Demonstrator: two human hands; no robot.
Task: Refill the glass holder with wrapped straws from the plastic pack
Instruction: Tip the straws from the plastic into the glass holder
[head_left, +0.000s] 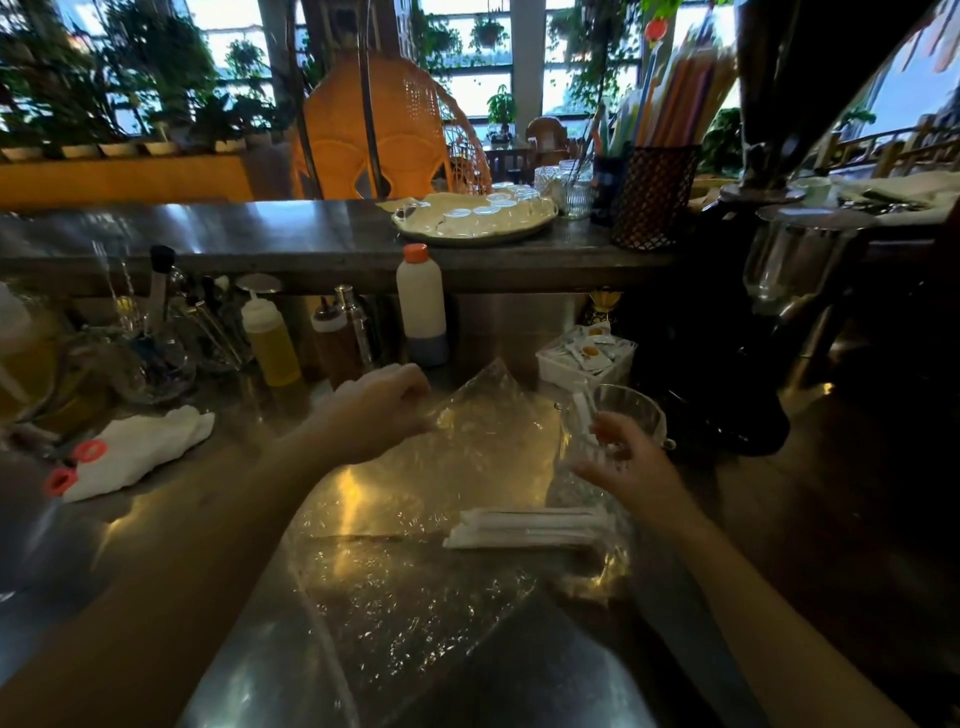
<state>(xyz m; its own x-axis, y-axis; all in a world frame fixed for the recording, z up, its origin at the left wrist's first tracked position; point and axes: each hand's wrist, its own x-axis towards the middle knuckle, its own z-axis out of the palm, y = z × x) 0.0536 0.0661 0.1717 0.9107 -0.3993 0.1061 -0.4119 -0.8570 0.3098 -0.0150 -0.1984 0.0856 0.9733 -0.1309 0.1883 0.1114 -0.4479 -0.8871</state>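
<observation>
Clear crinkled plastic, the plastic pack (415, 519), lies spread flat on the steel counter (156, 545), and a small bundle of white wrapped straws (530, 527) rests on its right side. Just beyond, the right hand (628, 462) reaches to the glass holder (623, 415) with fingers loosely spread around a straw at the rim; whether they pinch it is unclear. The left hand (379, 410) curls closed on the pack's far edge. Farther back stand squeeze bottles (270, 338) and a white bottle (421, 306).
</observation>
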